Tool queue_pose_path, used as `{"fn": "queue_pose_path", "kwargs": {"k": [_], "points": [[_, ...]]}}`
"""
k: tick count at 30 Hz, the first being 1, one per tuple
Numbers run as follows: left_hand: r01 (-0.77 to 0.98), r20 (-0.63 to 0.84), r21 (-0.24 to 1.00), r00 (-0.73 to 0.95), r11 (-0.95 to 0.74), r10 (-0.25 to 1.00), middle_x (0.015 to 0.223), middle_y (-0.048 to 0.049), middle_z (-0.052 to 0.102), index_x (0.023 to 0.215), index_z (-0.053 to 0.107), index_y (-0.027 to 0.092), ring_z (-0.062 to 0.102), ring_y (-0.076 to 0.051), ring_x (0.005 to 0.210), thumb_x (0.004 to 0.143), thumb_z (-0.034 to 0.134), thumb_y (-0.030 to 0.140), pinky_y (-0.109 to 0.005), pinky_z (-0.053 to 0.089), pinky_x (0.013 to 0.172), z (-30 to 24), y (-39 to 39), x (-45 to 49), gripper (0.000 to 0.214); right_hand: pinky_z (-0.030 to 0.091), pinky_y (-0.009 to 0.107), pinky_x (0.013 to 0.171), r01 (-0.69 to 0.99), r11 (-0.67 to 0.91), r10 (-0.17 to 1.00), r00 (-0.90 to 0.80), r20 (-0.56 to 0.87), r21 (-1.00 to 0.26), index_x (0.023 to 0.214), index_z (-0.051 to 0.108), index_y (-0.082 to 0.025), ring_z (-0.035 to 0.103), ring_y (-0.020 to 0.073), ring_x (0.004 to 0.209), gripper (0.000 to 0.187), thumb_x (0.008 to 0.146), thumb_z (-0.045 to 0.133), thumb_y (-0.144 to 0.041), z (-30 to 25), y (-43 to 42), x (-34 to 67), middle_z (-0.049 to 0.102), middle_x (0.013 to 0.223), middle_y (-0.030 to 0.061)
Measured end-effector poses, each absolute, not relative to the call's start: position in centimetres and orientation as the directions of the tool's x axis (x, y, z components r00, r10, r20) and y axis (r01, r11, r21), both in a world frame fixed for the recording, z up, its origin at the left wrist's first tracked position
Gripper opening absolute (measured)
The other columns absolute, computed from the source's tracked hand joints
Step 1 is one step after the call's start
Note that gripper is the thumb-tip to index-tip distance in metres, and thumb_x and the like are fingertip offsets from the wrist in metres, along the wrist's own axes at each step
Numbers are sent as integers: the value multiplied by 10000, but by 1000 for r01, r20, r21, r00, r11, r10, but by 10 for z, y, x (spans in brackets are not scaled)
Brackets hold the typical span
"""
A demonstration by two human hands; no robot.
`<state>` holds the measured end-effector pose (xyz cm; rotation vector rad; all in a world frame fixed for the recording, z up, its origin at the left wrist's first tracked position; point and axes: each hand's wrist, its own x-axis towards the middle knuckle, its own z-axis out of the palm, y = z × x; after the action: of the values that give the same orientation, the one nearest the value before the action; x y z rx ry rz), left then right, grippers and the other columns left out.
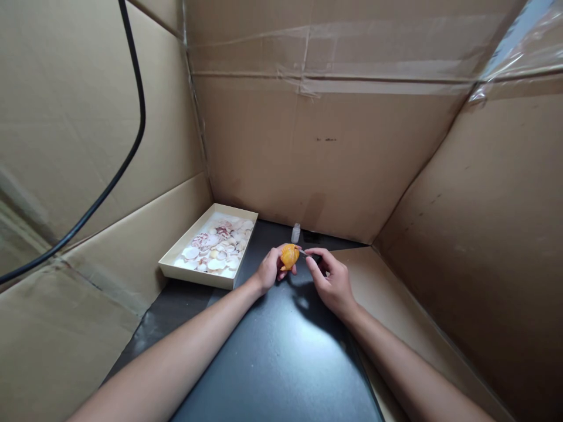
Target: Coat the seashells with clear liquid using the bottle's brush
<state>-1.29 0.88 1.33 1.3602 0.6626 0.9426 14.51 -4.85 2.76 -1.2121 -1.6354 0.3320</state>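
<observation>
An orange ribbed seashell (289, 257) rests in my left hand (269, 269), whose fingers are closed around its edge and underside. Pinched between the thumb and fingers of my right hand (331, 280) is a thin tool (302, 252), its tip at the shell's right edge. Whether it is a brush or another fine tool is too small to tell. Just behind the shell stands a small clear bottle (296, 233) with whitish contents. To the left, a shallow cream tray (197, 278) holds several pale and purplish seashells (215, 243).
Beneath my hands lies a dark tabletop (281, 351) with a bright glare. Cardboard walls (281, 140) enclose the back and both sides. A flat cardboard piece (387, 281) lies along the right. A black cable (138, 117) hangs at the left.
</observation>
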Motion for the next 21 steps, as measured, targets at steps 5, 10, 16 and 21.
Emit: {"fn": "queue_pose_path", "kwargs": {"k": [5, 10, 16, 21], "points": [[-183, 125, 982, 501, -37, 856, 589, -31, 540, 1133, 526, 61, 367, -113, 456, 863, 193, 375, -216, 262, 425, 14, 8, -13, 531, 380, 227, 523, 537, 435, 861, -12, 509, -723, 1023, 651, -194, 468, 108, 524, 250, 897, 523, -368, 27, -47, 145, 587, 654, -16], [-201, 117, 979, 535, -8, 837, 630, -52, 573, 1161, 504, 64, 405, -126, 497, 855, 223, 375, -220, 279, 443, 17, 6, -15, 519, 365, 230, 505, 516, 426, 878, -39, 476, -743, 981, 648, -186, 461, 116, 514, 252, 900, 509, -380, 28, -49, 145, 559, 608, -21], [-198, 113, 980, 529, -7, 841, 603, -36, 551, 1151, 481, 78, 401, -128, 481, 843, 202, 346, -214, 283, 430, 18, 6, -15, 495, 374, 225, 523, 484, 454, 875, -83, 477, -748, 954, 638, -184, 477, 113, 529, 226, 900, 512, -364, 30, -51, 146, 587, 635, -18], [-187, 132, 982, 521, -39, 843, 591, -25, 542, 1134, 474, 90, 372, -119, 452, 843, 193, 349, -215, 277, 424, 18, 5, -15, 480, 376, 226, 519, 476, 467, 859, -42, 511, -745, 934, 626, -186, 471, 108, 519, 217, 903, 502, -362, 29, -51, 145, 570, 634, -20]]}}
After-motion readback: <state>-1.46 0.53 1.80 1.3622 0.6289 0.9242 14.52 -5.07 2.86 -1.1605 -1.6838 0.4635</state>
